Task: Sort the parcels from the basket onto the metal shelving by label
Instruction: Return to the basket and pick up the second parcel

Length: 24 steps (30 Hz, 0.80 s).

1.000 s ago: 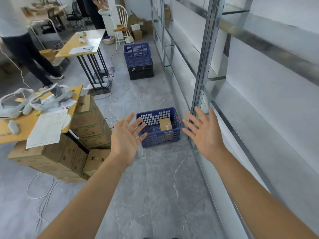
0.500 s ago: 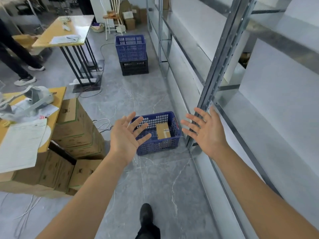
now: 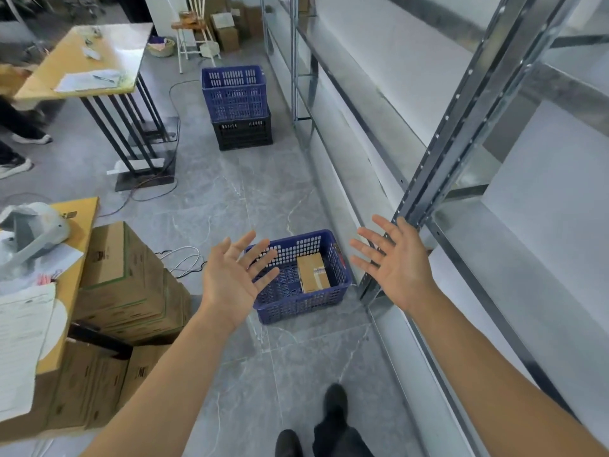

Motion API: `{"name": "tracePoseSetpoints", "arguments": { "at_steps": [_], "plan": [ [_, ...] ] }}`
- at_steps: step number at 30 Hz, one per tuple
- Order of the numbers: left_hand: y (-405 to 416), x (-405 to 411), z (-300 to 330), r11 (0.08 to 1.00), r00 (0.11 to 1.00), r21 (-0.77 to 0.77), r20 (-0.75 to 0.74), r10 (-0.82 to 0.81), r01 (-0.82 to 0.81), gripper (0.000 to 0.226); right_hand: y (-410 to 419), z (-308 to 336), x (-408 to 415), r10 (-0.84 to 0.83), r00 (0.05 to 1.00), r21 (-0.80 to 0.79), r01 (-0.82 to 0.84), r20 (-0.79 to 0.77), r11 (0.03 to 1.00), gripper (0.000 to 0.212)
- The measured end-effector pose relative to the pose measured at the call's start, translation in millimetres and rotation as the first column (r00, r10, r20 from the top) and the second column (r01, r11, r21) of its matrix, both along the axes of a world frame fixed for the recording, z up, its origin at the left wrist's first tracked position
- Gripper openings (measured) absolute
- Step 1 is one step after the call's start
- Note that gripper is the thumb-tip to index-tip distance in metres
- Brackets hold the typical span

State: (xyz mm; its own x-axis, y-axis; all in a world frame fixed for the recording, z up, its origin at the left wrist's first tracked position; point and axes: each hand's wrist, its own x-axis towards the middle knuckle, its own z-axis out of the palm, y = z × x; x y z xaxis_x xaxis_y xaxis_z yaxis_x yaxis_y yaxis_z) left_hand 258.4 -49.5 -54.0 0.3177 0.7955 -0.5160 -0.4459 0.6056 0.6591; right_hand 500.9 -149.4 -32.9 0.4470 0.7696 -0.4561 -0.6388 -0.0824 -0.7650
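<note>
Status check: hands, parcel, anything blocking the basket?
Left hand and right hand open, empty. One cardboard parcel in blue basket. Nothing blocking.

A blue basket (image 3: 298, 303) holds 1 brown parcel (image 3: 313, 272) on a grey veined floor (image 3: 230, 199) beside silver shelving (image 3: 458, 120).

Brown parcel (image 3: 312, 273) flat in blue basket (image 3: 296, 303).

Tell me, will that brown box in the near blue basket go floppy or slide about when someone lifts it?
The cardboard parcel has straight edges and flat faces, so it probably stays stiff. It looks small beside the open left hand, so it is likely light. Its surface looks like matt cardboard, which should not slip, though any smooth tape might.
</note>
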Motion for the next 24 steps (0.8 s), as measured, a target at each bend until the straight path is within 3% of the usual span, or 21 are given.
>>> {"name": "tracePoseSetpoints", "arguments": {
  "at_steps": [14,24],
  "plan": [
    [147,97,-26,0.997,0.990,-0.032,-0.126,0.069,-0.074,0.050,186,-51,107,0.156,0.987,-0.028,-0.155,0.042,0.988,0.052],
    [227,147,-66,0.985,0.985,-0.131,-0.150,0.088,-0.108,0.049,273,-92,155,0.218,0.975,-0.143,-0.211,0.035,0.967,0.051]
  ]
}}
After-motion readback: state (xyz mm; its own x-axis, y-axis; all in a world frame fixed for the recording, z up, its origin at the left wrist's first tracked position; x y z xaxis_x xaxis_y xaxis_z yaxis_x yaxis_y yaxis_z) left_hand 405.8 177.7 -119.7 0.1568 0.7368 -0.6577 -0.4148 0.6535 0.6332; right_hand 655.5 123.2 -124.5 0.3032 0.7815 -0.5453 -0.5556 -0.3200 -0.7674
